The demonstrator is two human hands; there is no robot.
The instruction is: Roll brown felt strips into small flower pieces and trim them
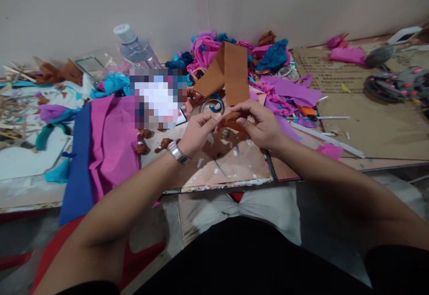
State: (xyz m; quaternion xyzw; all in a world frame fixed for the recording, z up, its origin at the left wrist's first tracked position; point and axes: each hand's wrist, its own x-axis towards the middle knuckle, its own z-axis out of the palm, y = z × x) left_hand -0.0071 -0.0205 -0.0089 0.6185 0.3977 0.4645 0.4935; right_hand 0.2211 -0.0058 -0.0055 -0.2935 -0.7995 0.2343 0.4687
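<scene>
Between my two hands is a brown strip of crepe paper, whose folded length rises toward the wall and bends over to the left. Its near end is bunched at my fingertips. My left hand, with a metal watch at the wrist, pinches the left side of this end. On the other side my right hand has thumb and fingers closed on the gathered paper. Left of my left wrist lie several small brown crumpled paper balls on the table.
A clear bottle with a white cap stands at the back. Pink crepe sheets and a blue sheet overhang the front edge at left. Coloured scraps pile up behind my hands. Cardboard covers the right side.
</scene>
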